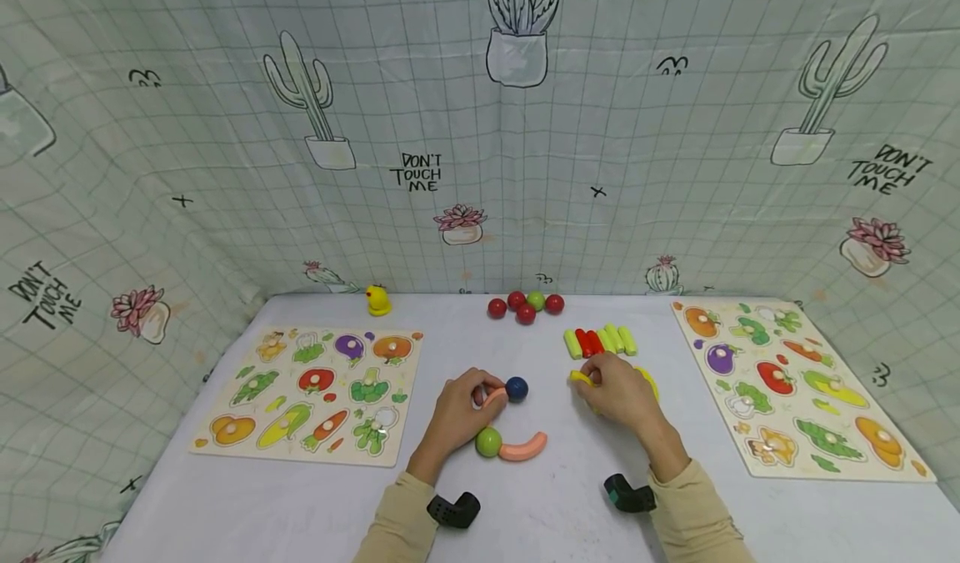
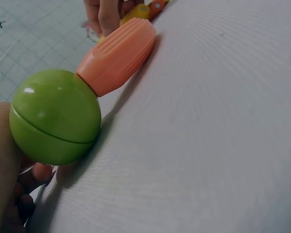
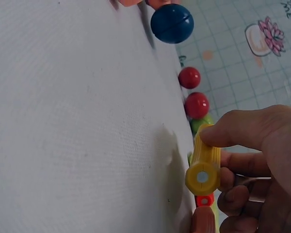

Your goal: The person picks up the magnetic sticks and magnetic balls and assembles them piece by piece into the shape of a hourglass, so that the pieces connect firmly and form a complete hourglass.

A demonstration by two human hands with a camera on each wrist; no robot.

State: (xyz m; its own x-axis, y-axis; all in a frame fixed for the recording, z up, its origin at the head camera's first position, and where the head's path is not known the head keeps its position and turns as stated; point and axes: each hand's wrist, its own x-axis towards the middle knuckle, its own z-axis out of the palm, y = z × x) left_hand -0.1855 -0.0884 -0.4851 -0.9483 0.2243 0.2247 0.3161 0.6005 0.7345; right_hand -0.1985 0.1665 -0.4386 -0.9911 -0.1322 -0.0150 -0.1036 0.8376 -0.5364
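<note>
My left hand (image 1: 465, 409) pinches a salmon-coloured magnetic stick (image 1: 493, 398), whose far end meets a dark blue ball (image 1: 517, 389). Close by its wrist, a green ball (image 1: 489, 442) joins a curved salmon stick (image 1: 523, 448) on the table; both loom large in the left wrist view. With thumb and fingers, my right hand (image 1: 618, 389) grips a yellow magnetic stick (image 3: 206, 155), a round metallic spot showing in its end. Another yellow curved piece (image 1: 649, 381) lies partly hidden behind that hand.
Beyond the right hand lies a row of short green sticks (image 1: 627, 340) and red sticks (image 1: 589, 343). Several red balls (image 1: 526, 314) and a green one (image 1: 536, 300) sit at the back, near a yellow duck (image 1: 378, 300). Vegetable puzzle boards flank the workspace, left (image 1: 341, 454) and right (image 1: 765, 467).
</note>
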